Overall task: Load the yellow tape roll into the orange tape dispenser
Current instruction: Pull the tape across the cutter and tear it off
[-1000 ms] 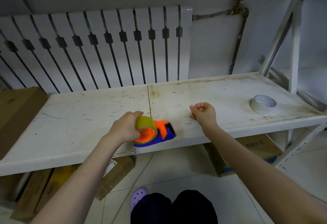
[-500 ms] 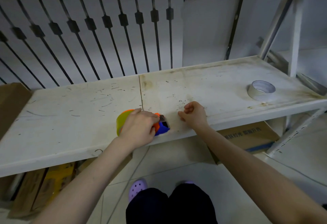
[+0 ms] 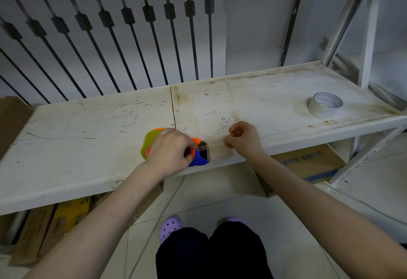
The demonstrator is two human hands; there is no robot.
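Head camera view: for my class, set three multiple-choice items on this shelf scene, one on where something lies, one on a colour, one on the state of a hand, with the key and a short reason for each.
1. Where does the silver tape roll lie?
A. on the shelf's right end
B. on the floor
C. inside the dispenser

2. What colour is the tape roll mounted in the dispenser?
A. red
B. yellow
C. white

3. What is the left hand doing?
A. hanging empty at the person's side
B. resting flat on a box
C. gripping the dispenser on the shelf

Key: 1 A, it sits alone near the right upright. 2 B, a yellow band shows beside the hand. 3 C, its fingers wrap the orange and blue body, while the right hand is pinched shut just to the right.
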